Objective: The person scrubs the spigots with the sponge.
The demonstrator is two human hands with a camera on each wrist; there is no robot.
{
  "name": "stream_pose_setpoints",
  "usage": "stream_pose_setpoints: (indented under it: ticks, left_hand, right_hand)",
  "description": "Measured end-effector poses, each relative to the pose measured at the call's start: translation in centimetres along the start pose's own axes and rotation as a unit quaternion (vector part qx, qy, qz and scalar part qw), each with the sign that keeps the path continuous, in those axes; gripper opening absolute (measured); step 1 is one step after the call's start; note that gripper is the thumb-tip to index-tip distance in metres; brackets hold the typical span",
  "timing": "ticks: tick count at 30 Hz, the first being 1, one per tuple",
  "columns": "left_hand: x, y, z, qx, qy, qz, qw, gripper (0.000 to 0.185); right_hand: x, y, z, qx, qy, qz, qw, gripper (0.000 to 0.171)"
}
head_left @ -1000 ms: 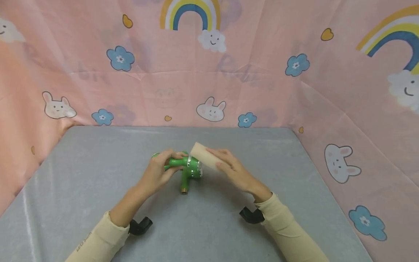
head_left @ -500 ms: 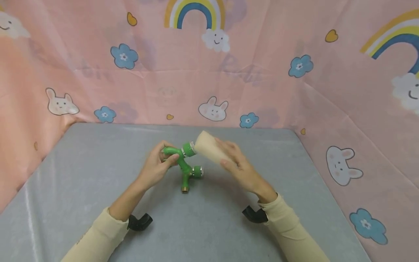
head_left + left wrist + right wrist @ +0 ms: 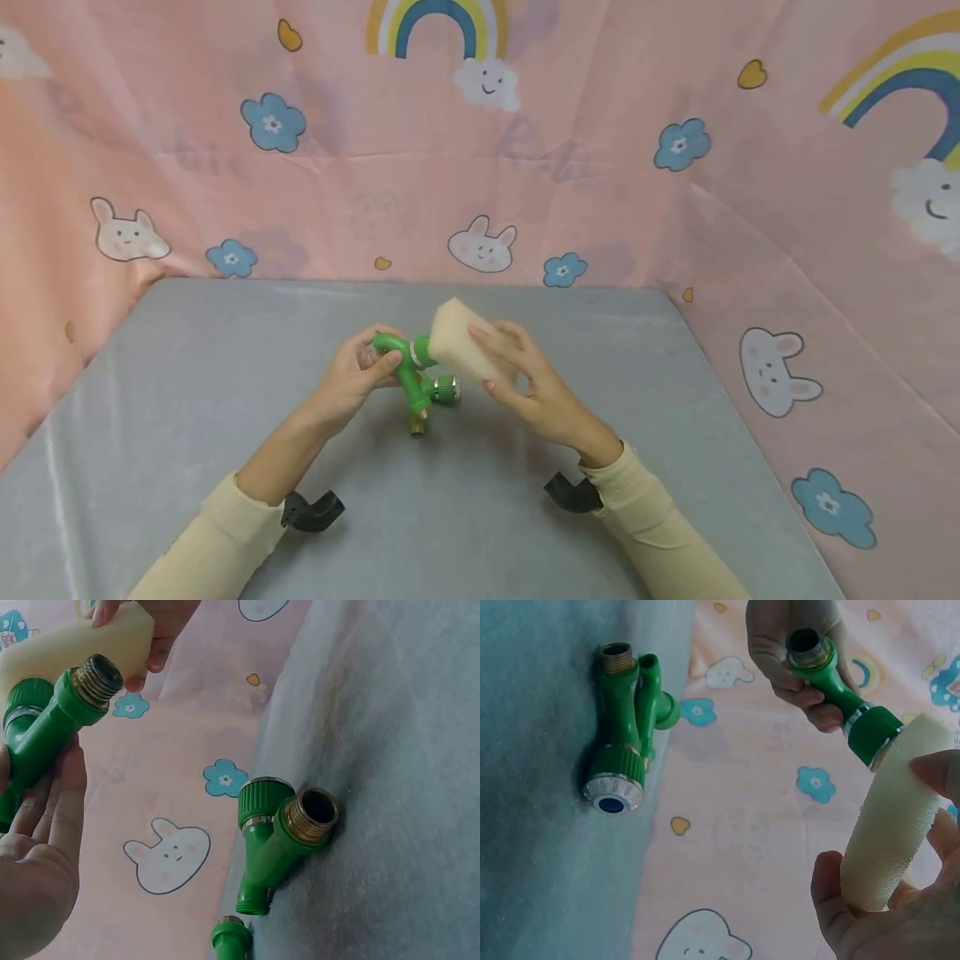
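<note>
Left hand (image 3: pixel 352 379) grips a green plastic tap (image 3: pixel 401 360) mid-frame, right hand (image 3: pixel 525 392) squeezes a porous cream sponge (image 3: pixel 461 346) against its round knob. Second tap (image 3: pixel 435 392) lies below on grey felt.

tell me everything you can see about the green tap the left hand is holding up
The green tap is a plastic-looking faucet with a slim green body, a brass-coloured threaded mouth at one end and a thicker ribbed green cap with a silver ring at the other. The left hand grips its body, lifted off the grey table and tilted. Its capped end presses against a cream sponge held by the right hand. A second green tap lies on the table below, apart from it.
</note>
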State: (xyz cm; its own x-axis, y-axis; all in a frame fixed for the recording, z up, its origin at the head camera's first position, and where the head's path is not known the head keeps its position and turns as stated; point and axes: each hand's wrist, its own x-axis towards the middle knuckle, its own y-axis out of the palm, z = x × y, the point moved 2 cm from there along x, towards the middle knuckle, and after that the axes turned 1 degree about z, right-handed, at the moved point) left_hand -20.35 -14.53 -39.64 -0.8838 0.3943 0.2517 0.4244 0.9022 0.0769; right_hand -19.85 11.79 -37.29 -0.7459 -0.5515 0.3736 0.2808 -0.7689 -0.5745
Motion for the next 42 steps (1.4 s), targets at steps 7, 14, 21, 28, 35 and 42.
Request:
stream_pose_setpoints:
  ticks: [7, 14, 21, 28, 35, 42]
  left_hand:
    - [-0.1, -0.8, -0.2, -0.061, -0.03, -0.039, 0.9969, 0.015]
    - [-0.1, 0.2, 0.4, -0.112, -0.075, 0.023, 0.9906, 0.019]
    - [-0.3, 0.7, 0.8, -0.165, -0.102, 0.075, 0.9781, 0.026]
    - [-0.4, 0.1, 0.6, -0.199, -0.089, 0.062, 0.9738, 0.032]
    - [-0.8, 0.9, 1.4, -0.174, -0.087, 0.104, 0.9755, 0.029]
    - [-0.4, 1.2, 1.7, -0.187, -0.088, 0.075, 0.9756, 0.023]
  right_hand:
    - [-0.1, -0.7, -0.1, -0.014, 0.008, -0.014, 1.0, 0.06]
    - [-0.2, 0.2, 0.8, -0.081, -0.096, -0.06, 0.99, 0.063]
    - [-0.3, 0.6, 0.9, -0.178, -0.178, -0.106, 0.962, 0.071]
    - [-0.1, -0.6, -0.4, -0.182, -0.144, -0.136, 0.963, 0.06]
    - [-0.6, 0.4, 0.0, 0.004, -0.053, -0.05, 0.997, 0.06]
    - [-0.1, 2.0, 0.4, 0.069, -0.013, 0.011, 0.997, 0.059]
